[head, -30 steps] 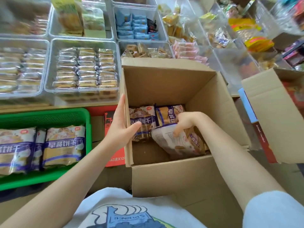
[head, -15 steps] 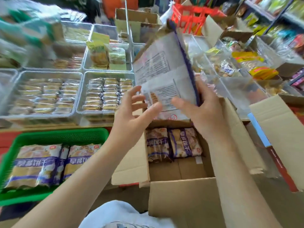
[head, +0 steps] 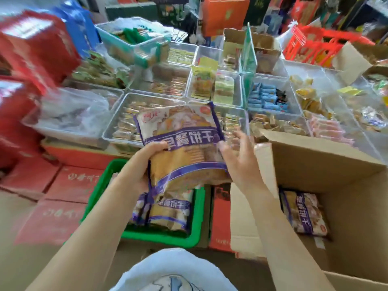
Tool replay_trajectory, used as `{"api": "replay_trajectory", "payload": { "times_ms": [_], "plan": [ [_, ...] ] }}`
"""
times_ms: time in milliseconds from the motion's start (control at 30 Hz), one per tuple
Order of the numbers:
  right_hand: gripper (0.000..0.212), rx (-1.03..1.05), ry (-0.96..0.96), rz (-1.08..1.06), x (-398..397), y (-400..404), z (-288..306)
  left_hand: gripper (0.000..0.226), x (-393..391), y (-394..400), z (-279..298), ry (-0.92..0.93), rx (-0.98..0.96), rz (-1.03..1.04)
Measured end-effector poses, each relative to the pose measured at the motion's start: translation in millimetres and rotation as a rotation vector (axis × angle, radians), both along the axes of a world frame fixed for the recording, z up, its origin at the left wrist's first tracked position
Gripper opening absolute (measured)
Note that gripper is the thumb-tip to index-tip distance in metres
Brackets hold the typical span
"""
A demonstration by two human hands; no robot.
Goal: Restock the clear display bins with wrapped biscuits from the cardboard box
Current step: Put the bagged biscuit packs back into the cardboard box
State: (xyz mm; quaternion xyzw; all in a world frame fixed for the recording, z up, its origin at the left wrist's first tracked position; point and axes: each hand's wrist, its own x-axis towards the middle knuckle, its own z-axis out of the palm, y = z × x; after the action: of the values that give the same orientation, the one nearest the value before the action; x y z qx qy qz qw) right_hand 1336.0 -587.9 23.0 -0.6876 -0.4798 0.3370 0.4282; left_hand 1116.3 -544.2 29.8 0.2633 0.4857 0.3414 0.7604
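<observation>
Above the green basket (head: 195,241), a biscuit bag (head: 182,148) hangs in the air, front face up, its long axis running away from the person and its far end tipped over the clear bins (head: 275,101). The left hand (head: 139,164) grips its near left edge, thumb curled on top. The right hand (head: 239,156) is off the bag's right side, fingers spread and loose, holding nothing. More bags lie in the basket below. To the right, the open box (head: 336,171) holds another bag (head: 304,213). Red cartons (head: 69,183) are stacked on the left.
</observation>
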Motion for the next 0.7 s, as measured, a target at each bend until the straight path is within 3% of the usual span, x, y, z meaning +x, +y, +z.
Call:
{"api": "replay_trajectory", "payload": {
  "times_ms": [100,167,233,333,500,567,700],
  "plan": [
    [0.039,-0.353,0.691,0.077,-33,19,-21,0.040,-34,14,-14,-0.003,-0.019,-0.168],
    [0.045,-0.378,0.818,0.104,-56,22,-40,0.032,-48,31,-26,-0.001,-0.029,-0.186],
    [0.049,-0.359,0.819,0.041,-77,24,-67,0.031,-61,52,-51,0.137,0.032,-0.156],
    [0.061,-0.371,0.696,-0.203,-103,27,-114,0.040,-87,77,-124,0.603,0.192,-0.211],
    [0.036,-0.540,0.432,-0.406,-113,5,-174,0.067,-148,62,-240,1.192,0.369,-0.665],
    [0.035,-0.602,0.387,-0.441,-109,-8,-193,0.076,-162,50,-263,1.306,0.403,-0.846],
    [0.045,-0.671,0.451,-0.516,-110,-13,-221,0.081,-181,35,-293,1.281,0.382,-1.119]
  ]
}}
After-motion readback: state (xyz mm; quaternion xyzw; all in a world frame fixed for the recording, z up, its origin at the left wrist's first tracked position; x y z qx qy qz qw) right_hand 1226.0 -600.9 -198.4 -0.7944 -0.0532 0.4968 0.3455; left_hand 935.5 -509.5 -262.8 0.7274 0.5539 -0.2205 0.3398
